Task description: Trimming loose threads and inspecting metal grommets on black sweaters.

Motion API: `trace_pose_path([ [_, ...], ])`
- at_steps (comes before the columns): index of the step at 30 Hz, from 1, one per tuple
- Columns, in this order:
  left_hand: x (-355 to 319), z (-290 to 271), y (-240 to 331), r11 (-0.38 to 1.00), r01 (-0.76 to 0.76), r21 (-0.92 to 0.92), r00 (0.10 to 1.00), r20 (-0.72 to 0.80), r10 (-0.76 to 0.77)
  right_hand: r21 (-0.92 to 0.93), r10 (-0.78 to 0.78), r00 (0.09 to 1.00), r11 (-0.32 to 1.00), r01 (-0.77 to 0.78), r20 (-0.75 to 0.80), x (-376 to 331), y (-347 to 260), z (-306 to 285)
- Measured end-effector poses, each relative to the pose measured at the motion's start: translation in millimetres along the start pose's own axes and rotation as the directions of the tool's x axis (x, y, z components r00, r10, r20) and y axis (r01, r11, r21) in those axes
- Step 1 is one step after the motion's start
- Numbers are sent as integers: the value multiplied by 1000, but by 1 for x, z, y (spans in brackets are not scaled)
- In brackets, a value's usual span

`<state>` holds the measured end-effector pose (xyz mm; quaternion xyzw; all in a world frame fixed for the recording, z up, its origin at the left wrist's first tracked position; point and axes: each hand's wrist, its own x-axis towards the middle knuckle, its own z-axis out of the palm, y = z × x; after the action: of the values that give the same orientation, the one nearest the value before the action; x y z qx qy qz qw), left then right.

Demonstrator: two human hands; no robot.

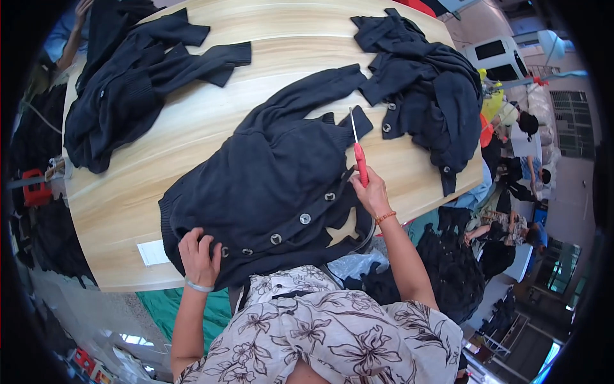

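Note:
A dark navy knitted cardigan (256,173) lies across the table in front of me, its row of large buttons running along the near side. My left hand (199,257) has its fingers curled on the cardigan's edge near the ribbed hem, at the lower left. In my right hand (373,193) is a pair of red-handled scissors (360,163), their thin metal blades pointing away from me over the cardigan's right side. The fingers wrap the handle, and part of the front band lies right beside that hand.
More dark knitted garments lie on the wooden table (192,121): a heap at the far left (121,96) and a buttoned cardigan at the far right (428,89). A white paper slip (152,253) sits by the hem. Other people work beyond the table's right edge.

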<state>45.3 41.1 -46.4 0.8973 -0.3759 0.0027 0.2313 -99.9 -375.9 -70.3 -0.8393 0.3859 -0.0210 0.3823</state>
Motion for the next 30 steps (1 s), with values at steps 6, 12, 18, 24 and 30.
trace_pose_path([
  [6,-72,58,-6,530,727,-436,674,309,-671,25,233,967,972,-232,-106,14,14,12],
  [12,-74,90,-8,-88,695,-713,340,434,-834,131,223,975,967,-220,-8,42,53,30],
  [18,-86,90,-20,-16,739,-674,358,412,-838,211,200,950,945,-251,239,20,17,-5],
  [24,-67,70,-15,-130,589,-798,515,494,-701,338,30,978,936,-100,206,24,-11,-28],
  [30,-32,64,2,-306,624,-719,351,608,-712,419,-258,955,890,177,144,56,-84,-43],
])
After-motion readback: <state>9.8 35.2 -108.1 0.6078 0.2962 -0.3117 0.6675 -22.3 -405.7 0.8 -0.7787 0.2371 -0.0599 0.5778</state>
